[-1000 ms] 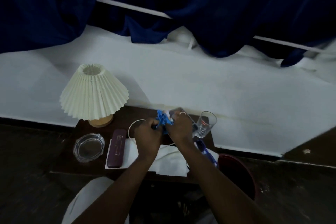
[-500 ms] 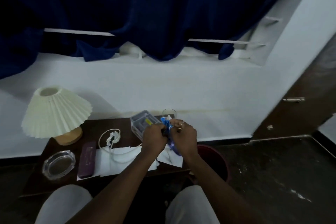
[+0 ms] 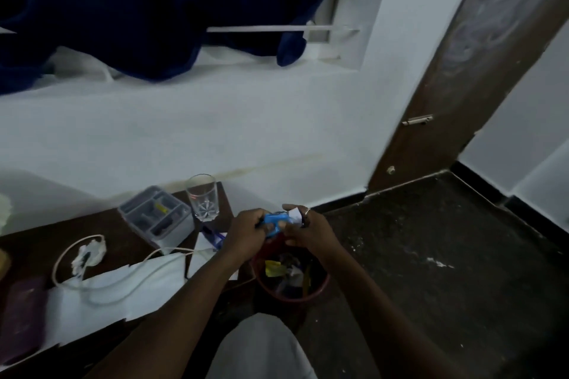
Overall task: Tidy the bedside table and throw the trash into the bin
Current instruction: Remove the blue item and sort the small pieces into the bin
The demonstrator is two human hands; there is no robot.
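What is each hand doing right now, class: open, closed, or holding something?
Left hand: closed on the blue wrapper, above the red bin.
Right hand: closed on the same blue wrapper.

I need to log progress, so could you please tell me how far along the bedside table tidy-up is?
Partly done: the red bin already holds several wrappers. In hand: the left hand and right hand hold crumpled blue trash above the bin. Left: the white cable, paper sheets and a blue item lie loose on the table.
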